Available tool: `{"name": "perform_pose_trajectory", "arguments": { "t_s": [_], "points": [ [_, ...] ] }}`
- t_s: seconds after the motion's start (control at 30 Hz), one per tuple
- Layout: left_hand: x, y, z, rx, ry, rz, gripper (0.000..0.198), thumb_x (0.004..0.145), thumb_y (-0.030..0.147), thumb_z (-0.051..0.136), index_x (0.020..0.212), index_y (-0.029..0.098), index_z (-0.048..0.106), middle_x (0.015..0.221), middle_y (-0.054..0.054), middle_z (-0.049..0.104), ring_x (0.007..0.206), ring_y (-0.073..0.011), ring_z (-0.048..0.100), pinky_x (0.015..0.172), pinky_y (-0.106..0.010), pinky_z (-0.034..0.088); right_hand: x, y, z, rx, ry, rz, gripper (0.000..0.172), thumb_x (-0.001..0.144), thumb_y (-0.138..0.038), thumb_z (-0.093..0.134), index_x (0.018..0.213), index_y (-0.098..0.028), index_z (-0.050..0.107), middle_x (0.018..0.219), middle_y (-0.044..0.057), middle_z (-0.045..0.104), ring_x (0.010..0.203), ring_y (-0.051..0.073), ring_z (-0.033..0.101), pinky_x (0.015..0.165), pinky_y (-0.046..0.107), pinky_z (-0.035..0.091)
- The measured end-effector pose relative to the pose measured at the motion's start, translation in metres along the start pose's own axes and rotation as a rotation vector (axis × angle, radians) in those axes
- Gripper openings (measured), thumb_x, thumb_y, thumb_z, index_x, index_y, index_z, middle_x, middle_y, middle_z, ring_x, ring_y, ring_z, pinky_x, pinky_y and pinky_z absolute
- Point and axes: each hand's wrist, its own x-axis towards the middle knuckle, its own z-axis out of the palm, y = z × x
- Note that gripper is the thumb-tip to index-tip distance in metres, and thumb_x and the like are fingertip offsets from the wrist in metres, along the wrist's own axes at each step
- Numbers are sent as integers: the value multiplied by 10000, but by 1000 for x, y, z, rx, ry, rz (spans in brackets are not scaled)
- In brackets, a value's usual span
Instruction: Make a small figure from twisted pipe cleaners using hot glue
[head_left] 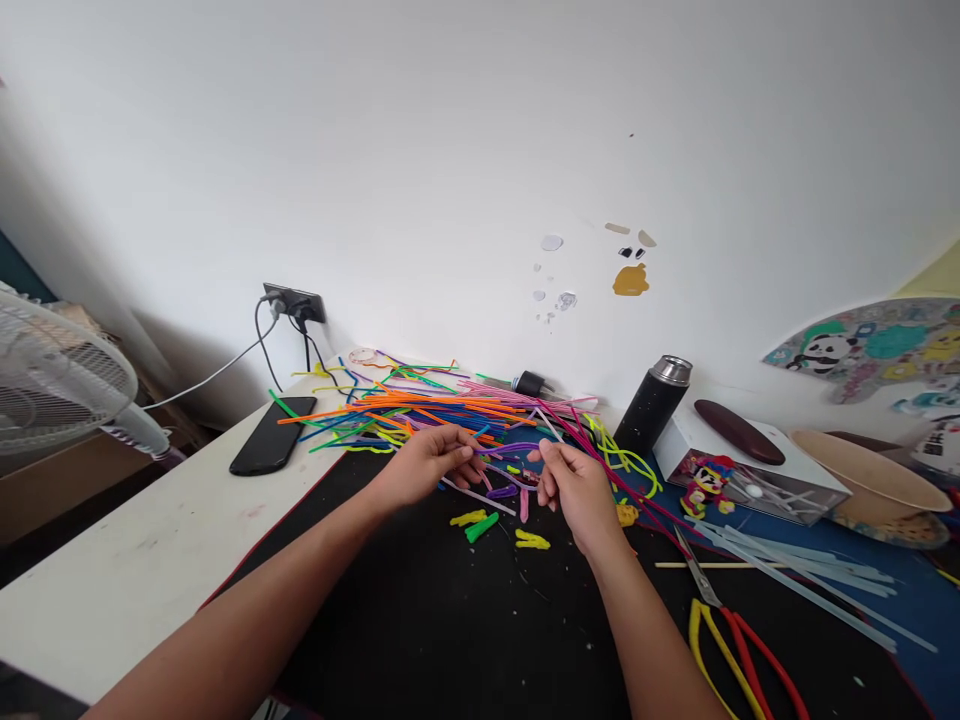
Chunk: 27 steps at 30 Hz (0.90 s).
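Observation:
A purple pipe cleaner (511,449) stretches between my two hands above the black mat (450,620). My left hand (435,465) pinches its left end, and the fingers of my right hand (576,488) are closed at its right end. A short blue tip shows by my left thumb; whether it is held or lies behind I cannot tell. Below my hands lie short folded pieces: yellow (532,540), green (481,528), pink (524,505) and purple (502,492). Behind them spreads a heap of long pipe cleaners (420,405) in many colours.
Scissors (709,590) with red and yellow handles lie right, near a wooden stick (720,565) and pale glue sticks (810,570). A black flask (654,405), white box (750,470) and small figure (706,487) stand behind. A phone (272,437) and fan (67,380) are left.

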Motion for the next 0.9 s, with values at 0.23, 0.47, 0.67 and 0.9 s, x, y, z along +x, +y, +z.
{"name": "perform_pose_trajectory", "arguments": {
  "t_s": [0.23,0.47,0.67,0.9],
  "points": [
    [-4,-1,10,127,40,24,436,855,590,738,780,165,678,745,-100,768,614,-188,725,579,-270,576,0,0,-4,-48,46,-28,557,840,-723,698,657,-200,634,420,-70,377,363,130,483,394,249,315],
    [-2,3,9,77,43,16,526,825,693,703,781,170,654,552,-41,676,465,-170,651,462,-243,507,-2,-2,-2,-18,53,-15,589,826,-737,699,590,-220,547,390,-75,344,335,123,444,389,255,294],
    [-2,0,8,99,34,29,531,842,692,679,780,166,647,481,3,611,416,-145,609,416,-207,449,-2,0,-3,-59,60,-34,614,830,-766,667,578,-224,529,382,-75,344,335,121,440,390,251,316],
    [2,-2,3,85,-2,11,569,886,701,616,714,158,616,446,-12,608,399,-142,600,417,-205,440,-1,4,-4,-120,64,-61,642,896,-745,599,539,-223,488,376,-56,386,348,113,439,413,244,344]
  ]
}}
